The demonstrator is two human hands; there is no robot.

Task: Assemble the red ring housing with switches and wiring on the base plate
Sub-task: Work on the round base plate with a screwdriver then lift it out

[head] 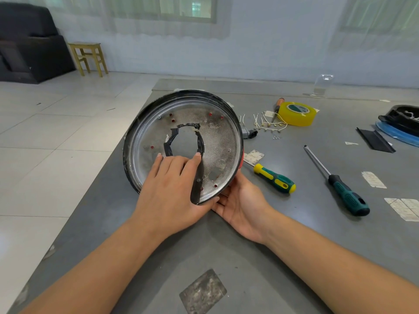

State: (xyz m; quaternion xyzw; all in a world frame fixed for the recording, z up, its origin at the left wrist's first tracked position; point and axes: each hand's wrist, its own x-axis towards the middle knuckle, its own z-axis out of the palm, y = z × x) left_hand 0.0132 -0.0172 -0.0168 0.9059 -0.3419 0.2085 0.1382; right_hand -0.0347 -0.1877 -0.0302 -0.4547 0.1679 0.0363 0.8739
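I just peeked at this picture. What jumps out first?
A big round silver metal plate with a black rim, tilted up at the table's near-left corner, held by both hands: left hand on its face, right hand under its edge. Farther right lies a bright yellow tape roll.

dull speckled metal base plate (217,141), glossy yellow tape roll (297,113), matt grey table (294,245)

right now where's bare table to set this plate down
Bare grey table lies near the front edge, right of the right hand and below both screwdrivers. Crowded: around the tape roll and loose wires.
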